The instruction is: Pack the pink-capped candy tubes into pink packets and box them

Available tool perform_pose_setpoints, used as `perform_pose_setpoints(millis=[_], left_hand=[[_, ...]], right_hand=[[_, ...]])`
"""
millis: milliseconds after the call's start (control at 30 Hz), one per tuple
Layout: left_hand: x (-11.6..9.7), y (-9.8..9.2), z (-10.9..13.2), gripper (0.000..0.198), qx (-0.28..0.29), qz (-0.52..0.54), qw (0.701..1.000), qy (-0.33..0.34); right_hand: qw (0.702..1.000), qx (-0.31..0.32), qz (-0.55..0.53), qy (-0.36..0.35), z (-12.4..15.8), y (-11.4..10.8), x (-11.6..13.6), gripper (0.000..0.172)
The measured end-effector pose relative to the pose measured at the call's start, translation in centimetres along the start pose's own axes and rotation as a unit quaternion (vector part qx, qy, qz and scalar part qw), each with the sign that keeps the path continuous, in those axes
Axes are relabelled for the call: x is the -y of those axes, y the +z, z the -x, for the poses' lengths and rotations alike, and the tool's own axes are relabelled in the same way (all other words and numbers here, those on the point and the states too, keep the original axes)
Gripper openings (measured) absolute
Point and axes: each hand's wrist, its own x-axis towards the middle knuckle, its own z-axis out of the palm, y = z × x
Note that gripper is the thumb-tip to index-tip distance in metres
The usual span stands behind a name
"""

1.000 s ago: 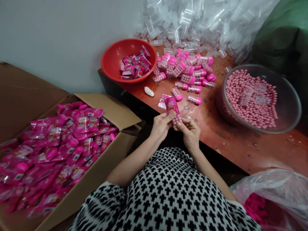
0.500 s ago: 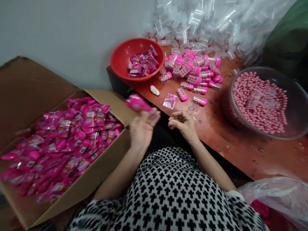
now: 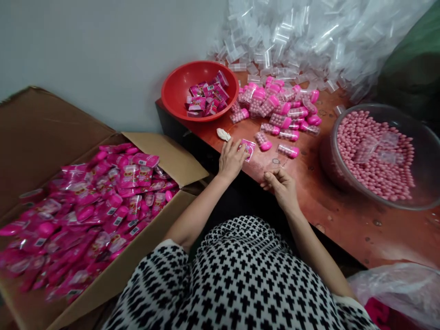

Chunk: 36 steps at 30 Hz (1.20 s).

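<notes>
- Left hand [image 3: 231, 160]: reaches fwd onto the red-brown wooden table [image 3: 343, 229], fingers stretched and close together, tips on the near edge of a small pink printed plastic sachet [image 3: 249, 147]. Can't tell whether it's pinched or just touched.
- The sachet lies flat on the table near its front edge, btw. a crumpled white scrap [image 3: 223, 134] and a clear plastic tube w/ pink cap [image 3: 264, 141] filled w/ pink balls.
- Right hand [image 3: 280, 183]: over the table's front edge, apart from the left hand and the sachet. Fingers curled in, thumb tip against index tip; nothing visible btw. them.
- Another capped tube [image 3: 288, 150] lies just right of the first; behind both, a pile of filled pink-capped tubes [image 3: 275, 105].
- Round red plastic bowl [image 3: 178, 87] at the table's far left corner, holding more pink sachets.
- Big round clear bowl [image 3: 326, 158] at right, full of pink candy balls, a couple of clear tubes lying on top.
- Heap of empty clear tubes [image 3: 302, 36] along the wall behind the pile.
- Open brown cardboard box [image 3: 165, 158] at left, below table level, filled w/ shiny pink packets [image 3: 103, 201].
- Thin clear plastic bag [image 3: 402, 288] bottom right, sth. pink inside.
</notes>
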Motion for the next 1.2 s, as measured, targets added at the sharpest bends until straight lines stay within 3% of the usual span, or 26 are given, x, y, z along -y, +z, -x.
perform_pose_setpoints(millis=[200, 367, 533, 867, 1000, 1100, 1200], left_hand=[[0.2, 1.2, -0.1, 0.019, -0.037, -0.004, 0.999, -0.011], [0.3, 1.6, -0.1, 0.021, -0.046, 0.009, 0.999, -0.016], [0.6, 1.4, 0.0, 0.024, -0.034, 0.022, 0.999, 0.003], [0.5, 1.6, 0.0, 0.017, -0.079, 0.069, 0.994, -0.012], [-0.7, 0.5, 0.8, 0.021, -0.111, 0.089, 0.989, 0.048], [-2.3, -0.4, 2.0, 0.022, -0.07, 0.078, 0.989, 0.105], [-3.3, -1.1, 3.3, 0.03, -0.046, 0.121, 0.989, 0.071]], right_hand=[[1.0, 0.005, 0.008, 0.004, -1.2, 0.1, -0.1, 0.027], [0.999, 0.028, 0.009, -0.034, -2.3, 1.0, 0.5, 0.029], [0.998, 0.033, 0.027, -0.044, -1.6, 0.7, 0.2, 0.028], [0.998, 0.04, 0.034, -0.043, -1.3, 1.1, 0.2, 0.025], [0.999, -0.012, -0.011, -0.046, -2.5, 1.9, 0.2, 0.028], [0.994, -0.025, -0.097, -0.038, -4.1, 2.4, 0.5, 0.038], [0.993, -0.015, -0.113, -0.024, -5.2, 2.5, 0.8, 0.04]])
